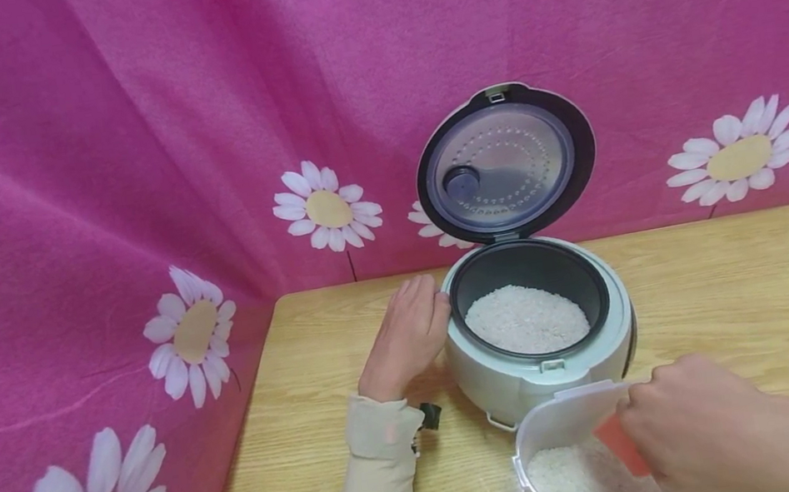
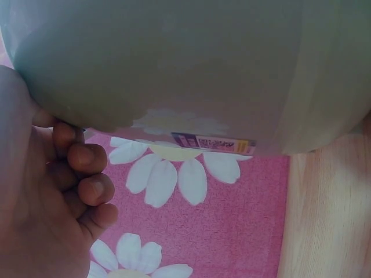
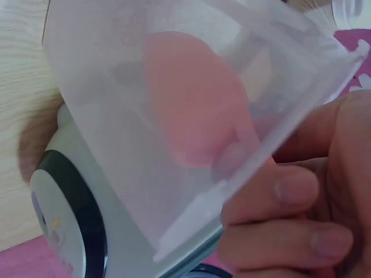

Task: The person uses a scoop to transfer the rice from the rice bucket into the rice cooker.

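A pale green rice cooker [image 1: 543,364] stands on the table with its lid raised and white rice [image 1: 526,318] in its dark inner pot. My left hand [image 1: 410,332] rests against the cooker's left side near the rim, its fingers loosely bent in the left wrist view. In front of the cooker is a translucent plastic container [image 1: 524,440], also with rice [image 1: 567,478] inside. My right hand [image 1: 715,424] grips an orange-red scoop [image 1: 623,445] over this container. Through the container's wall, the right wrist view shows the scoop's rounded head [image 3: 194,98]; its lower part is hidden from the head view.
The cooker's lid [image 1: 504,163] leans back close to the pink flowered cloth [image 1: 353,58] behind the table. Wooden tabletop [image 1: 740,281] extends on both sides of the cooker. A printed label [image 2: 214,143] is on the cooker's side.
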`<state>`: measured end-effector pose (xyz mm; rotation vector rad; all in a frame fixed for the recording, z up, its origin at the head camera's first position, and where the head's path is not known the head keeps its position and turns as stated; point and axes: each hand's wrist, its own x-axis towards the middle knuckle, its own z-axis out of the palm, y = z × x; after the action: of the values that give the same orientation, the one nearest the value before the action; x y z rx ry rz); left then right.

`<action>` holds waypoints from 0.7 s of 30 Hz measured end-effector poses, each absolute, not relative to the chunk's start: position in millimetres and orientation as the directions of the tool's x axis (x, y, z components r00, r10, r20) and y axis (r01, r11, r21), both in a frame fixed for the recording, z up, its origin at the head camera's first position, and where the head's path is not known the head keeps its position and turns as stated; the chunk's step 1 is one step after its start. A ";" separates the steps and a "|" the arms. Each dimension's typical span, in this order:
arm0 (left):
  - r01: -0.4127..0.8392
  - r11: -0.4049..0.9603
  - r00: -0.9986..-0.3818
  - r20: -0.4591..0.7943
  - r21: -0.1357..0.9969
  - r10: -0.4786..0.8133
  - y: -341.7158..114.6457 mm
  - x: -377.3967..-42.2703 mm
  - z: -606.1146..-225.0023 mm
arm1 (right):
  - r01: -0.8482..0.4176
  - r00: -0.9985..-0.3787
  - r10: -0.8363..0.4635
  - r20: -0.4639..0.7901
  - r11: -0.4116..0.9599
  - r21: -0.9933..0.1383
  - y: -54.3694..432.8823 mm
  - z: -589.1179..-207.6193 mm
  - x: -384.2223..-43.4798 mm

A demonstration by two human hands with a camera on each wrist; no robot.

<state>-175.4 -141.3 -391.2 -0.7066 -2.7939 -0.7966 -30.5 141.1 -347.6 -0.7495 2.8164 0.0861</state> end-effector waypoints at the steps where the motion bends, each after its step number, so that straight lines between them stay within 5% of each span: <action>1: 0.476 0.750 -0.880 0.261 0.459 0.397 -141.2 -175.2 -391.1 | -0.498 -0.839 -0.486 -0.245 0.867 -0.016 139.4 -348.8 -31.0; 8: 0.480 0.750 -0.877 0.264 0.455 0.401 -141.0 -175.2 -390.8 | -0.598 -0.801 -0.573 -0.177 0.785 0.163 127.5 -361.8 -27.2; 15: 0.489 0.750 -0.872 0.273 0.446 0.406 -140.7 -175.0 -390.9 | -0.601 -0.773 -0.553 -0.310 0.796 0.078 117.2 -361.3 -29.0; 21: 0.496 0.748 -0.868 0.279 0.441 0.411 -140.7 -175.2 -392.1 | -0.625 -0.776 -0.573 -0.265 0.756 0.193 116.1 -367.6 -27.7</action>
<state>-175.2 -140.7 -392.1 -0.7273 -2.7813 -0.7713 -27.7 116.1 -367.6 -0.9521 2.7635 0.4045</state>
